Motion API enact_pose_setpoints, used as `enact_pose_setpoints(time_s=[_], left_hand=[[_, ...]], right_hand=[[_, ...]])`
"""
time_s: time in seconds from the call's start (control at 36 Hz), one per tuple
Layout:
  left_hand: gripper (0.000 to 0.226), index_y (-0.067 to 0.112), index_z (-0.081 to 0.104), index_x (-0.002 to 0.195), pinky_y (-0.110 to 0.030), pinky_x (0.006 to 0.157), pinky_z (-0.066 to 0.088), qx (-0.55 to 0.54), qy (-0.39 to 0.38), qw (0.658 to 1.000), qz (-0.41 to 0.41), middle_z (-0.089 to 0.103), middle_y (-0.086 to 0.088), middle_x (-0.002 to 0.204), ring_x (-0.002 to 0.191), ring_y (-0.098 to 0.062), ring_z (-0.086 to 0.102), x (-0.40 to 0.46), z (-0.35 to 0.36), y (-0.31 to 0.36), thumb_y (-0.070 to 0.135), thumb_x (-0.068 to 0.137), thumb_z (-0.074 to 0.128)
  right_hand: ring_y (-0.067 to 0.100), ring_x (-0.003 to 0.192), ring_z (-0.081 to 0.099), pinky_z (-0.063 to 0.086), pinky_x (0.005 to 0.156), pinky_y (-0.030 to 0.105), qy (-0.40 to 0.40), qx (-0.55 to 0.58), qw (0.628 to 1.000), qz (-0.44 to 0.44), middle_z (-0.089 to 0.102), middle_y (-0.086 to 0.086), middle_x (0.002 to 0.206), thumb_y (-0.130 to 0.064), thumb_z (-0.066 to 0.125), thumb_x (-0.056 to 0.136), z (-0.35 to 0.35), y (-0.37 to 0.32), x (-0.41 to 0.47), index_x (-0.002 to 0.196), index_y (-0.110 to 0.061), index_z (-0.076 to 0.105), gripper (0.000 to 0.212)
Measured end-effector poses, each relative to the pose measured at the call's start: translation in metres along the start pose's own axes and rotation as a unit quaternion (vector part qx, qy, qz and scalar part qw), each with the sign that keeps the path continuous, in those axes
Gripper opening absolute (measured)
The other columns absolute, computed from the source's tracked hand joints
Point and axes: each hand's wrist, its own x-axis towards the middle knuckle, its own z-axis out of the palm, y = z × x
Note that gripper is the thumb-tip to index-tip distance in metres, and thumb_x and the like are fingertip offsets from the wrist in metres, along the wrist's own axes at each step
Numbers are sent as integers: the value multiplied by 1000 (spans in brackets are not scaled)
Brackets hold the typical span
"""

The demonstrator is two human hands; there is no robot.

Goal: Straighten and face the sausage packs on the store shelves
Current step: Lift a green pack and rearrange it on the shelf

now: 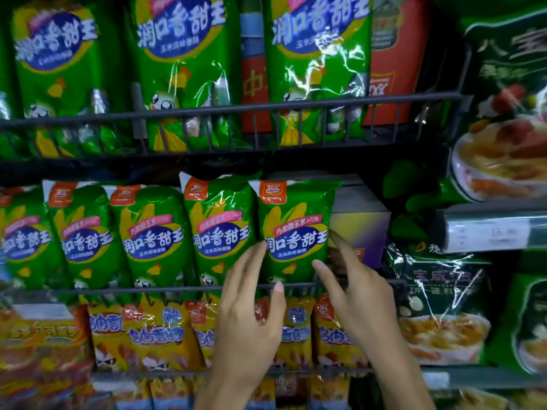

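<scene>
Two spread, empty hands, left hand [247,318] at seven o'clock and right hand [355,294] at four o'clock of the rightmost green pack [294,232] on the middle shelf, should square it upright against the rail [165,290], label forward.

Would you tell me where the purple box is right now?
In the head view, the purple box stands on the middle shelf, right of the rightmost green sausage pack, behind the right hand.
</scene>
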Motion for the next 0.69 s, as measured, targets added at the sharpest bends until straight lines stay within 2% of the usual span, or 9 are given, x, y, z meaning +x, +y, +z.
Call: enact_pose_setpoints(time_s=[0.08,0.17,0.25,0.31,0.39,0.47,0.53,0.61,0.69], left_hand=[[56,48,38,155,-1,113,18,-24,13,1000,14,35,39,157,148,9,30,1,5,0,40,102,54],[54,46,44,153,-7,116,22,-60,18,998,22,40,34,157,150,4,32,1,11,0,33,101,56],[55,50,42,154,-11,116,26,-84,12,995,46,36,34,159,151,4,29,4,15,3,31,103,55],[56,52,41,154,-3,115,20,-86,9,994,64,35,32,161,152,4,27,7,17,7,30,104,55],[56,55,40,152,-1,114,17,-74,-1,995,70,33,30,162,153,0,26,7,21,10,30,104,54],[59,63,32,152,-8,115,23,-53,-16,997,58,31,35,160,152,-1,29,6,23,6,35,105,52],[57,67,26,152,-13,115,25,-37,-21,998,51,27,41,157,149,5,29,7,22,2,42,106,49],[64,68,18,153,-7,108,28,-5,-30,998,46,19,52,152,140,17,34,11,19,-1,44,103,50],[65,70,14,152,-2,106,25,26,-39,998,45,22,56,147,131,31,27,18,18,3,48,102,50]], right_hand=[[8,83,72,58,64,41,6,21,1000,9,74,-18,109,-54,48,102,1,-3,3,153,-44,36,53],[3,105,69,59,80,39,28,97,995,17,70,-20,124,-40,54,105,3,-7,3,152,-41,43,48],[2,118,62,56,92,33,74,127,989,18,64,-18,131,-38,53,106,0,-10,8,149,-54,39,47],[3,110,64,57,88,33,81,123,989,19,66,-16,127,-41,52,106,-3,-6,12,149,-57,38,47],[3,84,70,59,73,34,32,109,993,30,74,-17,105,-44,53,104,-8,9,14,149,-48,42,46],[3,86,71,60,75,38,-38,80,995,34,73,-20,104,-47,53,102,-14,21,9,149,-41,45,47],[0,85,69,58,71,33,-47,58,997,19,71,-24,102,-51,48,103,-14,24,8,150,-42,40,49],[4,58,61,46,52,30,-44,14,999,0,67,-16,76,-61,33,102,-12,21,11,150,-47,27,50],[11,64,65,53,59,40,-37,36,999,9,71,-7,79,-61,34,101,-11,20,15,147,-46,30,48]])
